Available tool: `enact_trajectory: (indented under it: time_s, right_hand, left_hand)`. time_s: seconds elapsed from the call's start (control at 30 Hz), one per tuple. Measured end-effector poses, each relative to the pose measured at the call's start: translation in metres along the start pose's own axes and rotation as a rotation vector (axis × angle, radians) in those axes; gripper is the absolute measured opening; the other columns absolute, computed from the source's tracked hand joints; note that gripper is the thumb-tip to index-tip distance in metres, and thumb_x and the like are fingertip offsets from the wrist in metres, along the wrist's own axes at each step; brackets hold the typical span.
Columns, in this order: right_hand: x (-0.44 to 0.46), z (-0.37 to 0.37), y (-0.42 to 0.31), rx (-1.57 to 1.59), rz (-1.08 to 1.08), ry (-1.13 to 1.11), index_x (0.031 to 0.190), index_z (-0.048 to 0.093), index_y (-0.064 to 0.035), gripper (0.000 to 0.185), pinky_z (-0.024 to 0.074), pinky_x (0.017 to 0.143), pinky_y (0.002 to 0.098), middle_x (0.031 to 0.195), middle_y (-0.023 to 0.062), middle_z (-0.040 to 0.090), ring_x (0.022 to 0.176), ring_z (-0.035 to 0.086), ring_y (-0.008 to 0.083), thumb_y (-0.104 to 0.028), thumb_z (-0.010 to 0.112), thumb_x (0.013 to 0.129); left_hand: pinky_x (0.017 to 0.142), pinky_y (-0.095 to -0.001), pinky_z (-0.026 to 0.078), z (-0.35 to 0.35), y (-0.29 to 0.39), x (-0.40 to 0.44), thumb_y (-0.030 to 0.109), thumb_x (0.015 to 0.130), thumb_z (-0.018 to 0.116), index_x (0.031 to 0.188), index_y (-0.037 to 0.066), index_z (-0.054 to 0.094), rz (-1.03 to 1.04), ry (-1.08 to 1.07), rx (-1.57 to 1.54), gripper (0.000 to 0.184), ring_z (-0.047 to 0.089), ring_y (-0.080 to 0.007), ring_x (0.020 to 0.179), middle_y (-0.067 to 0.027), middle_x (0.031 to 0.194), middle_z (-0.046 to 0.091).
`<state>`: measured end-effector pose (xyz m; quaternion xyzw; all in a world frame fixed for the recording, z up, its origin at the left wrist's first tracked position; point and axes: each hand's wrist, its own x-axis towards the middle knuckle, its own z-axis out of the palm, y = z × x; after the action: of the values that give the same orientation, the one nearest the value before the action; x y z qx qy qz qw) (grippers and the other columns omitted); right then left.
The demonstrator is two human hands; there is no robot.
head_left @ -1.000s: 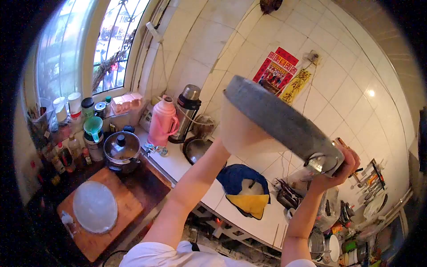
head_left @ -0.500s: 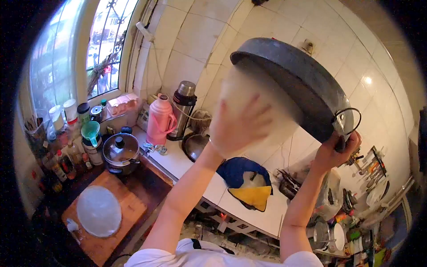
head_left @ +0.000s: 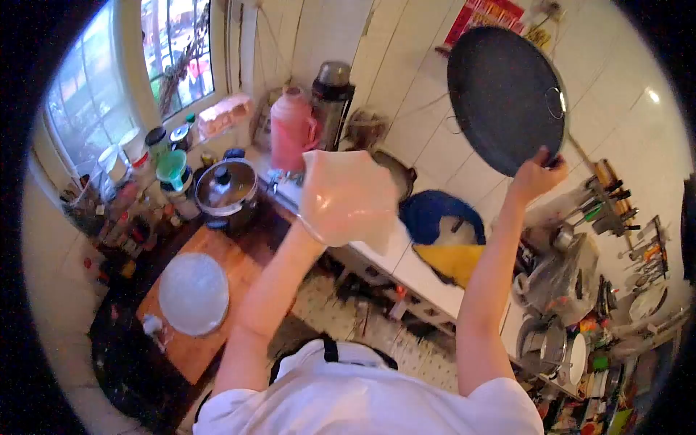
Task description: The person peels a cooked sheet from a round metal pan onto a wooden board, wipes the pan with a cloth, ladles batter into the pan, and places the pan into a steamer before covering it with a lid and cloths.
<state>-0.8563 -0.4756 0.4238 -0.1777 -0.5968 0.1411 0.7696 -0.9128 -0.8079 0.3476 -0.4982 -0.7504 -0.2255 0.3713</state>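
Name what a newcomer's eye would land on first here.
Probably the dark round pan, held up by the right hand at upper right. Next, the translucent sheet draped over the left hand, near the middle. Then the whitish disc on the wooden board, lower left.

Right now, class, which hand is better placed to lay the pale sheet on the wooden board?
Probably the left hand: the pale sheet covers it, and it is nearer the wooden board. The right hand holds the dark pan.
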Motion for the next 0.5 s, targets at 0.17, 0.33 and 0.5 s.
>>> enact_trajectory:
  time_s: [0.17,0.33,0.5]
  right_hand:
    - [-0.176,-0.018,0.123,0.196,1.002,-0.293,0.111,0.045,0.0001,0.032,0.0401,0.082,0.0357,0.106,0.0124,0.052,0.094,0.049,0.0232,-0.01,0.052,0.081]
    - [-0.364,-0.064,0.16,0.173,1.762,-0.188,0.109,0.049,-0.0006,0.032,0.0449,0.076,0.037,0.11,0.0128,0.053,0.097,0.052,0.0262,-0.009,0.042,0.08]
    - [-0.427,-0.069,0.14,-0.137,2.099,-0.014,0.112,0.049,-0.0016,0.033,0.0438,0.079,0.0394,0.11,0.0122,0.053,0.098,0.051,0.0268,-0.008,0.045,0.08]
  left_hand:
    - [0.071,-0.04,0.033,-0.007,-0.004,-0.044,0.041,0.066,0.052,0.078,0.023,0.055,-0.081,-0.155,0.081,0.022,0.049,-0.014,0.085,0.0058,0.077,0.052]
    - [0.067,-0.0404,0.034,-0.003,-0.02,-0.091,0.039,0.064,0.053,0.074,0.021,0.055,-0.172,-0.359,0.204,0.021,0.05,-0.0138,0.08,0.0046,0.074,0.052]
    - [0.063,-0.0408,0.035,-0.002,-0.024,-0.115,0.038,0.063,0.053,0.07,0.019,0.056,-0.239,-0.463,0.276,0.02,0.051,-0.0136,0.076,0.0035,0.071,0.053]
